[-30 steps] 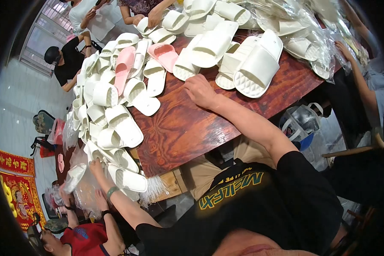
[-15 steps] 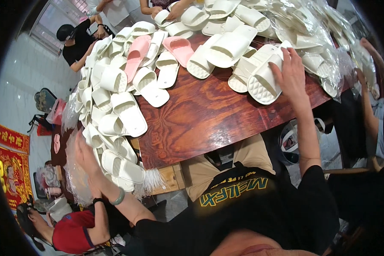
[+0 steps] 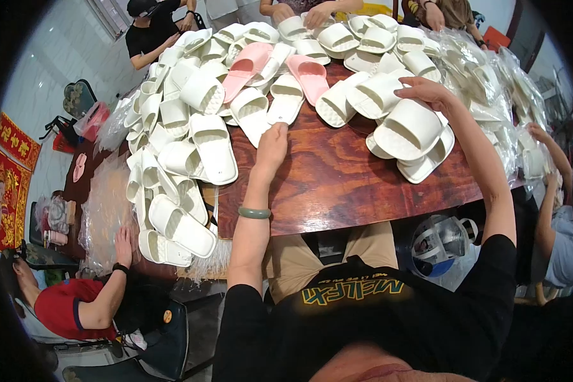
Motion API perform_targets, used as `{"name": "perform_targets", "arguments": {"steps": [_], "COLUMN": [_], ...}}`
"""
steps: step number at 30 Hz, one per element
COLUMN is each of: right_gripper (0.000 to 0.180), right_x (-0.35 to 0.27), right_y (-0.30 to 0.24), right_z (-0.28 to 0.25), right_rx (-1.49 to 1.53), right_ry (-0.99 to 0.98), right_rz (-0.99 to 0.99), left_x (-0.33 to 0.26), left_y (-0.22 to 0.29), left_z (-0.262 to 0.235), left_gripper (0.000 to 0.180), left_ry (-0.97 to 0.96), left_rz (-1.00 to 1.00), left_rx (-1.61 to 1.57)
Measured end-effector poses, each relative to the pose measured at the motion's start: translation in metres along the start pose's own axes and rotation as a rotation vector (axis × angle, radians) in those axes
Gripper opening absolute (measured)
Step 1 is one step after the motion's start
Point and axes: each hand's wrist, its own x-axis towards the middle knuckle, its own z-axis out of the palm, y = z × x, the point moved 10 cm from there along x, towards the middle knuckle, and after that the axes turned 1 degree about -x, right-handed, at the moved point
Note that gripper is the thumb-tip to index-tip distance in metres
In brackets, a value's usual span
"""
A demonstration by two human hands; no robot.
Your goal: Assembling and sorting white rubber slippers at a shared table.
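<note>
My left hand [image 3: 273,146] is closed round the near end of a white slide slipper [image 3: 286,100], which lies at the edge of the pile beside another white slipper [image 3: 250,109]. Stretched over a small stack of white slippers on the right is my right hand [image 3: 428,93], fingers apart, above the quilted footbed of the top slipper [image 3: 411,129]. Its fingertips are by a white slipper [image 3: 377,95] just left of the stack; whether they touch it I cannot tell. Two pink slippers [image 3: 247,70] [image 3: 309,77] lie among the white ones.
White slippers heap along the left and far sides of the reddish wooden table [image 3: 328,181]. Clear plastic-bagged slippers [image 3: 484,89] pile up at the right. A co-worker in red [image 3: 76,304] sits at left; others work at the far side and right. White strings [image 3: 207,267] hang near the table corner.
My left hand has come from beyond the pile's left side to the white slipper at its inner edge. A white slipper now tops the right stack, and my right hand is spread above it.
</note>
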Motion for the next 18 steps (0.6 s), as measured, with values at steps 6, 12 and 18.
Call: {"name": "perform_targets", "arguments": {"steps": [6,12,18], "right_gripper": [0.03,0.03,0.042], "right_x": [0.022,-0.047,-0.126], "right_y": [0.03,0.002,-0.054], "right_z": [-0.001,0.049,0.166], "right_rx": [0.252,0.538,1.325], "right_ry": [-0.01,-0.007,-0.277], "right_rz": [0.14,-0.028,-0.149], "left_x": [-0.011,-0.01,-0.009], "left_y": [0.004,0.005,-0.002], "left_z": [0.007,-0.017,-0.05], "left_gripper": [0.032,0.032,0.04], "left_ry": [-0.019,0.112,0.322], "left_rz": [0.014,0.006,0.041], "left_rx": [0.175,0.093,-0.022]}}
